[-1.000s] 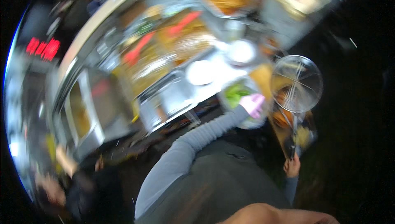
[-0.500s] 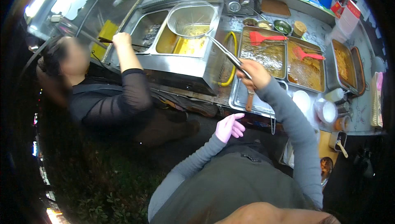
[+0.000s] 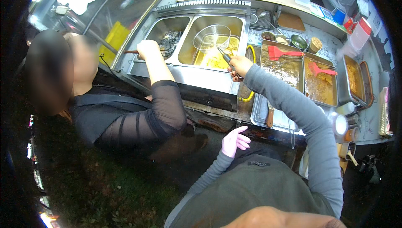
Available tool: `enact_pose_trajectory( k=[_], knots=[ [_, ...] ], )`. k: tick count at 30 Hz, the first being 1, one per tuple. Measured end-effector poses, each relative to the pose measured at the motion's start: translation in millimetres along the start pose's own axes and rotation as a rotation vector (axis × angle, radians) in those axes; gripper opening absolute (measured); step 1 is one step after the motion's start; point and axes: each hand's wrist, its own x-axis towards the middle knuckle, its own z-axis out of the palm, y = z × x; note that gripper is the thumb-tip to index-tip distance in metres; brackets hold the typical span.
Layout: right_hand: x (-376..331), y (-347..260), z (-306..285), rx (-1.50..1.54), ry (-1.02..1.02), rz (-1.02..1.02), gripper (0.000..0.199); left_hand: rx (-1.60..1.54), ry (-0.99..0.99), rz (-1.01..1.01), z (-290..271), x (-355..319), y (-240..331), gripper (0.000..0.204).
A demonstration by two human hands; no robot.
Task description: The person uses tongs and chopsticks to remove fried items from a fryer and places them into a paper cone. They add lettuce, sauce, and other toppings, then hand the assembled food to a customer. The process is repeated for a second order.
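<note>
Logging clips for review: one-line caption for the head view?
Right hand holds a wire strainer basket by its handle over the oil-filled fryer vat; gloved left hand hangs free.

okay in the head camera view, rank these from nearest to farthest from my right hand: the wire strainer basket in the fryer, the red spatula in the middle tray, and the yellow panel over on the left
From the right hand:
1. Wire strainer basket, just up and left, in the fryer vat; the hand grips its handle.
2. Red spatula, to the right, on the tray.
3. Yellow panel, far left, beyond the other person's hand.
</note>
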Motion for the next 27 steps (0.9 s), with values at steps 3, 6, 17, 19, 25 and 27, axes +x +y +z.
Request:
enact_pose_trajectory(
  k=[3,6,17,19,25,27],
  knots=[
    [6,10,4,0.044,-0.002,0.065,0.011,-0.006,-0.047,0.0,-1,10,2,0.048],
    [7,20,10,0.052,0.016,0.023,0.018,0.006,-0.11,-0.013,0,20,5,0.05],
    [-86,45,-49,-0.085,-0.317,-0.291,0.063,-0.059,0.099,-0.112,-96,84,-23,0.04],
    [-121,66,-77,0.003,-0.219,-0.36,0.061,-0.314,0.531,-0.118,-179,116,-9,0.04],
    [-156,153,-132,0.208,0.185,-0.273,0.053,-0.581,0.995,0.227,-364,158,53,0.046],
    [-158,178,-145,0.261,0.288,-0.229,0.053,0.067,1.288,0.216,-375,153,70,0.043]
  ],
)
